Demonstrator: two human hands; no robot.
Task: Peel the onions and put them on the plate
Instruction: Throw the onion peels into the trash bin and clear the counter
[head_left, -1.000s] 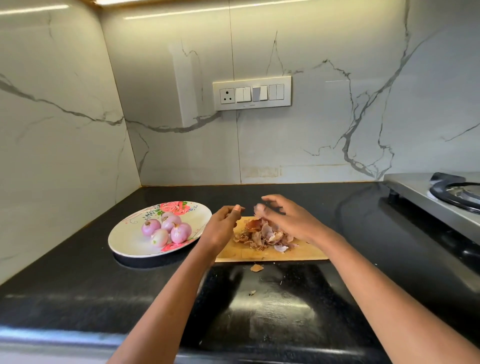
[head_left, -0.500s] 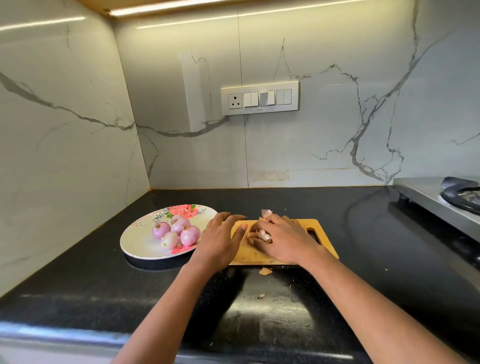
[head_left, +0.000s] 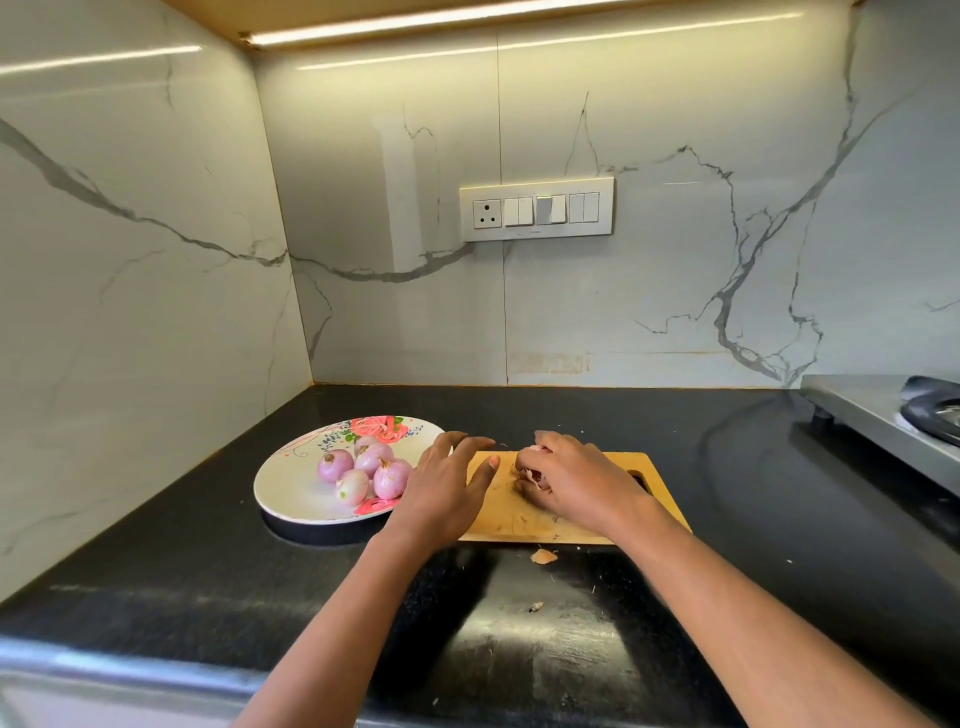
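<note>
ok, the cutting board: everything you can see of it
The board is a pale wooden rectangle lying flat on the black counter, right of the plate. A dark handle slot sits near its right end. Small peel scraps dot its surface. The left hand rests open on its left end; the right hand gathers peels on it.

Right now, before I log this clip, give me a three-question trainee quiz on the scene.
1. True or false: the plate holds peeled onions.
2. What is the right hand gathering on the cutting board? A) a knife B) onion skins C) a spoon
3. Fill in: the left hand rests with fingers straight at the board's ____ end.

Key: 1 true; 2 B, the skins show pink under its curled fingers; 3 left, beside the plate.
</note>
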